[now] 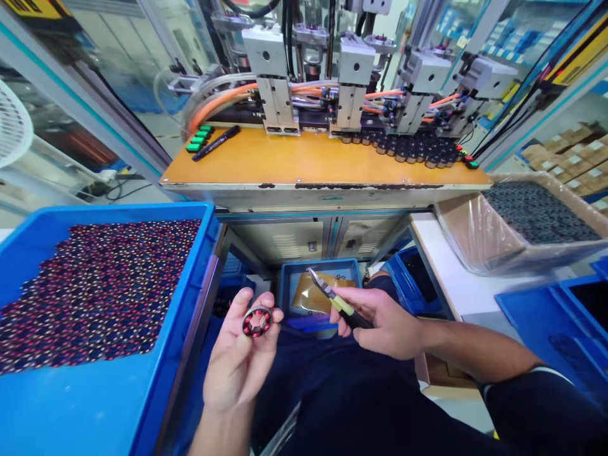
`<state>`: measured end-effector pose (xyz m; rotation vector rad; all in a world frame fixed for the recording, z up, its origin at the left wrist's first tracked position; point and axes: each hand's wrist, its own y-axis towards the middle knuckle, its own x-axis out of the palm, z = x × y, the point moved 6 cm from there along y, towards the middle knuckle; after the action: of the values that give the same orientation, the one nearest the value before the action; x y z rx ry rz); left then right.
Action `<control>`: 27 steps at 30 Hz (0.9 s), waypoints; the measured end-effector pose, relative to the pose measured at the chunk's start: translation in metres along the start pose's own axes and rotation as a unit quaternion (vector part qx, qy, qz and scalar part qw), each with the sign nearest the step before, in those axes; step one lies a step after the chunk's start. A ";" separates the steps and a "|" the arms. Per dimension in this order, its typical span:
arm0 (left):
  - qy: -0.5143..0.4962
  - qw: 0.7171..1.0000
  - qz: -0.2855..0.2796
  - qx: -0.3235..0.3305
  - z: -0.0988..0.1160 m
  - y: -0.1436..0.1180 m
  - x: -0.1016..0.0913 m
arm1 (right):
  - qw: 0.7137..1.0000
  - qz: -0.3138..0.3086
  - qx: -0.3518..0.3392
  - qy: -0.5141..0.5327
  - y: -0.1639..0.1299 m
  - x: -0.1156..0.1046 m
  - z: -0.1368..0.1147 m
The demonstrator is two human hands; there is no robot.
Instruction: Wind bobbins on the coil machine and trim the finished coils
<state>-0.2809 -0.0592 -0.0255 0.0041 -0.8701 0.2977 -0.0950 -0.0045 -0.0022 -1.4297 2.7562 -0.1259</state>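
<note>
Left fingers (240, 303) are pinching a wound ring (256, 332); right fingers (357, 296) are gripping pliers (340, 303), not yet touching it.

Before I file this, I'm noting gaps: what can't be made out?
Head view: far side of the ring, hidden by its front.
Head view: part of the pliers, covered by the right hand.
Head view: rest of white grille, cut by left edge.
Head view: dark pieces in the central blue bin, too small to identify.

Ring (246, 325): grey rim, red windings. Pliers (342, 306): black handles banded yellow-green. Tray (71, 405): bright blue; its massed parts (109, 291) speckled red, silver and black. Worktop (285, 161): plain orange.
</note>
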 end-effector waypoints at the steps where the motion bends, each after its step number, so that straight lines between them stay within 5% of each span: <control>1: -0.002 1.000 0.002 -0.003 -0.001 0.000 0.000 | 1.000 0.001 0.001 0.005 0.000 0.000 0.001; 18: 0.011 1.000 -0.004 -0.006 -0.001 0.000 -0.005 | 0.999 -0.002 0.031 0.016 0.006 0.002 0.015; 22: 0.020 1.000 -0.005 0.003 0.001 0.000 -0.005 | 0.998 -0.012 0.006 -0.067 0.010 0.002 0.004; 24: 0.024 1.000 0.001 0.006 0.003 -0.001 -0.005 | 0.974 0.012 -0.077 -0.214 0.020 -0.009 -0.021; 27: 0.026 0.999 0.021 0.016 0.006 -0.003 -0.006 | 0.850 0.096 -0.240 -0.460 0.050 -0.040 -0.073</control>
<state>-0.2887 -0.0642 -0.0258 0.0071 -0.8139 0.3502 -0.1176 0.0607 0.0658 -0.8662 2.1058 1.0299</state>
